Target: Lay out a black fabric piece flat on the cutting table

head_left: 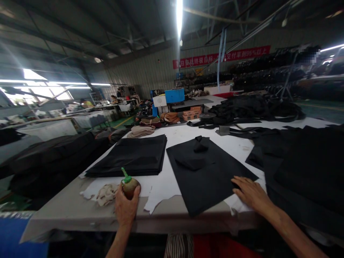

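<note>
Two hands: left hand [126, 211] and right hand [251, 193] are well apart, both at the near edge of the cutting table [80, 220].

Left-hand state: curled around a squeeze bottle [130, 188], its green nozzle tilted up and away; the bottle's contents cannot be seen.

Right-hand state: open, fingers [242, 186] lying flat on a corner of the black fabric sheet [199, 186], not gripping it.

Beside the left hand: a crumpled rag [106, 195] and torn white paper [161, 190], both on the cutting table.

Farther along the cutting table: a folded black fabric stack [126, 156], tan folded pieces [141, 131] and a blue machine [174, 95].

Risks: a squeeze or tilt of the squeeze bottle could drip onto the white paper or black fabric sheet. Dragging pressure from the right hand could shift the black fabric sheet, whose raised fold could crease, or slide its corner off the table edge.
</note>
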### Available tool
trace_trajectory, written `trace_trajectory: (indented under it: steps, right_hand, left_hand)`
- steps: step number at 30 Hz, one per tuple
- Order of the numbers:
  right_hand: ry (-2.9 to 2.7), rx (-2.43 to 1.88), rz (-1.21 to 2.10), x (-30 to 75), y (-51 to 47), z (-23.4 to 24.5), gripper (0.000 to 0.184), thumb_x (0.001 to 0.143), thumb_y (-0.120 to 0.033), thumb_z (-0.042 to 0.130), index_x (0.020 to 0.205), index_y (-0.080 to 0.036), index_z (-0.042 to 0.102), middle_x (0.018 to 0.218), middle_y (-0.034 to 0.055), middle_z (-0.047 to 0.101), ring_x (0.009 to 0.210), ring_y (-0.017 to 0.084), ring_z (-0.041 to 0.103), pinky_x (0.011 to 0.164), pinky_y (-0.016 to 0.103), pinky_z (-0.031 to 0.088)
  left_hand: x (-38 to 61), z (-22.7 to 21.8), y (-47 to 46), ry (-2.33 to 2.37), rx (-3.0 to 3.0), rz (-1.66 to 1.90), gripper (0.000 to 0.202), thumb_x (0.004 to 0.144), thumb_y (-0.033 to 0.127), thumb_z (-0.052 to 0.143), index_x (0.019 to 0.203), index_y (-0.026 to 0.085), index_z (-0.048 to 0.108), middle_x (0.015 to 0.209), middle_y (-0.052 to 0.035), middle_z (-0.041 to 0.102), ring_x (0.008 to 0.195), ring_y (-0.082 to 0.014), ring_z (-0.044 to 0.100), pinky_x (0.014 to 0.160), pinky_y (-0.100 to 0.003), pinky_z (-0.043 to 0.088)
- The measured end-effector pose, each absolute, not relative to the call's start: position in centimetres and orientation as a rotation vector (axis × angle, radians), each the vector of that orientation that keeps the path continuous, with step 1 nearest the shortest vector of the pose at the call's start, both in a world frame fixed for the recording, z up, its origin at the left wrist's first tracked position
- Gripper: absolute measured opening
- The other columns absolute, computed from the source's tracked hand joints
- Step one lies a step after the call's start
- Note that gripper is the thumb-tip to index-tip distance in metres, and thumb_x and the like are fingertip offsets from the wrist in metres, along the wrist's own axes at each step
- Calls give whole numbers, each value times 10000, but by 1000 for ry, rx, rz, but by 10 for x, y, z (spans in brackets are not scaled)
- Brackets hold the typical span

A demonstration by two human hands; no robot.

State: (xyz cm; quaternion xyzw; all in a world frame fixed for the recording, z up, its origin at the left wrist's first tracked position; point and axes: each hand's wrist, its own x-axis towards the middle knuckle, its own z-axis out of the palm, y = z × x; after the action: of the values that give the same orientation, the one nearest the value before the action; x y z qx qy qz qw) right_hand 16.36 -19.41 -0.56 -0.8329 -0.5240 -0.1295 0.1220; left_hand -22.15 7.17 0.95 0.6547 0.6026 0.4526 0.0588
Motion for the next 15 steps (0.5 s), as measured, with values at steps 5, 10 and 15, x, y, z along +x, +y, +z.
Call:
trace_trajectory:
  steps: [5,10,15]
  right_hand:
    - [-1463,-2428,-394,146,-172,8,386,879,-217,358,1168,-112,592,1247,189,568,1100,308,545,861,471,415]
    - [-1595,-2321,-242,72,-154,-2,469,834,-463,514,1204,-181,579,1295,139,547,1148,296,518,907,453,399]
    - [-1584,-2333,-206,54,-156,-4,531,816,-496,528,1254,-196,550,1335,121,517,1198,308,474,962,480,346]
  left_hand:
    - [-222,7,72,1869,2012,1319,809,767,611,471,1357,77,328,1320,-204,455,1228,-339,440,1008,-449,367]
    - [-221,7,71,1916,2035,1248,836,760,630,459,1364,71,318,1321,-217,454,1209,-365,454,989,-476,381]
    - [-216,19,68,1935,1998,1221,899,728,683,423,1363,55,321,1326,-244,441,1207,-407,445,969,-539,382]
